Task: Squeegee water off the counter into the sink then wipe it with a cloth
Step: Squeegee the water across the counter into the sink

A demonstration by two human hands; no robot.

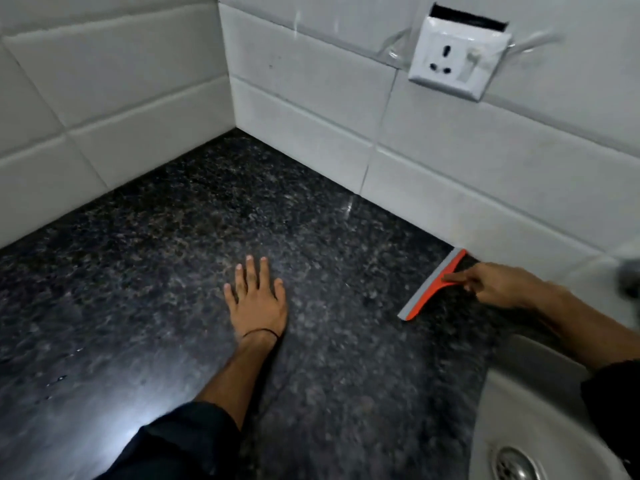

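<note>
An orange squeegee [430, 285] with a grey rubber blade lies with its blade on the dark speckled granite counter [173, 254], its far end close to the tiled wall. My right hand [498, 285] grips its short handle from the right. My left hand [254, 299] rests flat on the counter with fingers spread, holding nothing, well to the left of the blade. The white sink [512, 420] with a metal drain [512, 464] sits at the lower right. A few water drops [57, 379] glint at the near left. No cloth is in view.
White tiled walls meet in a corner [230, 98] behind the counter. A white wall socket with a switch [457, 58] hangs above the squeegee's side. Part of a metal tap [630, 275] shows at the right edge.
</note>
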